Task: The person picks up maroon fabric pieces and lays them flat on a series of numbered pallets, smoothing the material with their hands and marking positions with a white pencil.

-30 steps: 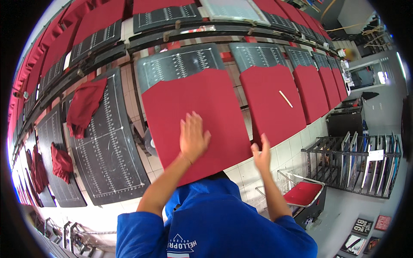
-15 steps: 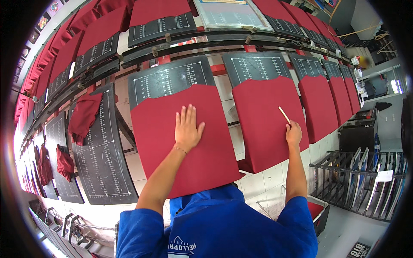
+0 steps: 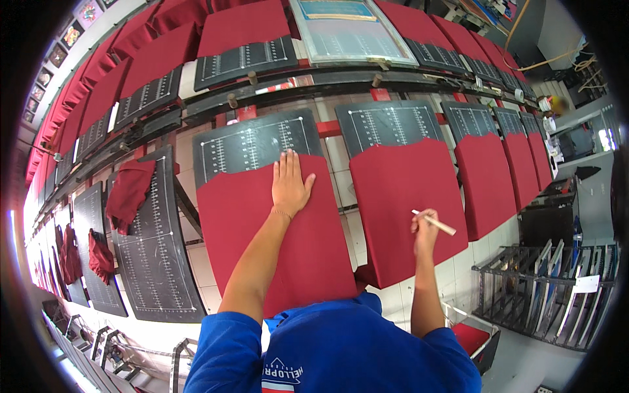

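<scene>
My left hand [image 3: 291, 185] lies flat, fingers stretched, on a dark red shirt [image 3: 275, 255] pulled over a black board [image 3: 236, 145] with white ruler marks. Its fingertips reach the shirt's upper edge, next to the bare part of the board. In my right hand [image 3: 424, 230] is a thin pale stick [image 3: 443, 226], tilted and gripped between the fingers. That hand is over a second dark red shirt [image 3: 400, 177], stretched on the neighbouring black board [image 3: 391, 124]. Whether the stick touches the cloth I cannot tell.
A dark rail [image 3: 288, 92] with knobs runs behind the boards. Beyond it, a framed screen [image 3: 354, 39] rests among more shirt-covered boards. Crumpled red cloth [image 3: 131, 190] hangs on a marked board to the left. A black rack [image 3: 550, 288] stands at the right.
My left hand has slid up toward the shirt's upper edge. My right hand has come nearer to me and left, and the stick has swung from pointing away to lying across the fingers.
</scene>
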